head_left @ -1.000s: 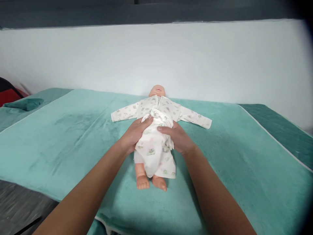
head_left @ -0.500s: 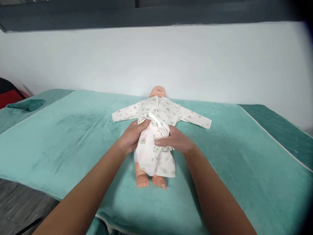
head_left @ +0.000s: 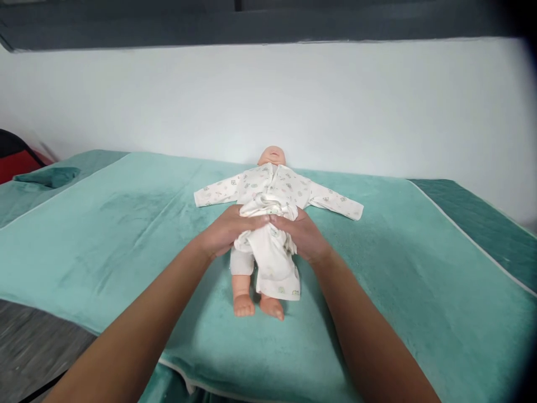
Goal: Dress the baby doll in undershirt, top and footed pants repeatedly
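Observation:
A baby doll (head_left: 272, 157) lies on its back on a teal towel (head_left: 126, 235), head toward the wall, arms spread in a white printed top (head_left: 289, 187). Small white printed trousers (head_left: 272, 260) lie over its belly and legs, bunched at the waist. My left hand (head_left: 229, 229) and my right hand (head_left: 302, 235) meet at the doll's waist, fingers curled on the bunched trousers. The doll's bare feet (head_left: 258, 305) stick out below the fabric.
A white wall (head_left: 268, 101) rises right behind the doll's head. A darker green towel (head_left: 478, 224) lies at the right, and a folded green cloth (head_left: 48, 176) and something red and black (head_left: 14, 159) at the far left. Grey floor (head_left: 37, 347) shows at the lower left.
Both hands have drawn together at the doll's waist and gathered the trousers into a tighter bunch; the fabric now covers less of the doll's left thigh.

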`<state>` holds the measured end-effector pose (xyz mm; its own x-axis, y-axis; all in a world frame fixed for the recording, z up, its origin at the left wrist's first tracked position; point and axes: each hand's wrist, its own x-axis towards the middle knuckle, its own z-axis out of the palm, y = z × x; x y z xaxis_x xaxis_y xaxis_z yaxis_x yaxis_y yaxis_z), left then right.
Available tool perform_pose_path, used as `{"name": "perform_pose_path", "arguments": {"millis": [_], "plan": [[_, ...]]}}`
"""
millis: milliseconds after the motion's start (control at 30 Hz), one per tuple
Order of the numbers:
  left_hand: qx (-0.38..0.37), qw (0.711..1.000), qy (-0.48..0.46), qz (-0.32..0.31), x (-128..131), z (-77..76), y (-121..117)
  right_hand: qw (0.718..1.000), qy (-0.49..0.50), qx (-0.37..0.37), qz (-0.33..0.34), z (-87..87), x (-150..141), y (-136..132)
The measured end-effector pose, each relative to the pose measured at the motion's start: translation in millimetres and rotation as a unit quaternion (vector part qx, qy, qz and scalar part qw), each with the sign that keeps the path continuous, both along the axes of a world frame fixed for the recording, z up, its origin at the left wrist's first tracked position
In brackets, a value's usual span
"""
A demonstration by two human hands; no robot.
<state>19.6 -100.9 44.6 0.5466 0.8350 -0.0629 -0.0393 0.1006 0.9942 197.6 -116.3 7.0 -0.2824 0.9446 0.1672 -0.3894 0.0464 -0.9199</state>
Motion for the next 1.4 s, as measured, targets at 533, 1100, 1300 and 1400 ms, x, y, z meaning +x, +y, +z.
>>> {"name": "perform_pose_path", "arguments": {"millis": [533, 1100, 1300, 1400], "plan": [[-0.080, 0.977, 0.044, 0.192, 8.2, -0.9, -98.1, 0.955, -0.273, 0.114, 0.023, 14.2, -2.5, -12.1], [-0.231, 0.837, -0.146, 0.474, -0.8, -77.3, -199.9, 0.785, -0.530, 0.298, 0.119, 8.4, -15.8, -20.3], [-0.162, 0.869, -0.077, 0.461, -19.1, -81.3, -179.2, 0.761, -0.577, 0.283, 0.093, 10.0, -19.5, -24.3], [-0.152, 0.896, -0.011, 0.417, -22.9, -66.4, -176.4, 0.756, -0.589, 0.274, 0.080, 10.1, -19.3, -24.7]]}}
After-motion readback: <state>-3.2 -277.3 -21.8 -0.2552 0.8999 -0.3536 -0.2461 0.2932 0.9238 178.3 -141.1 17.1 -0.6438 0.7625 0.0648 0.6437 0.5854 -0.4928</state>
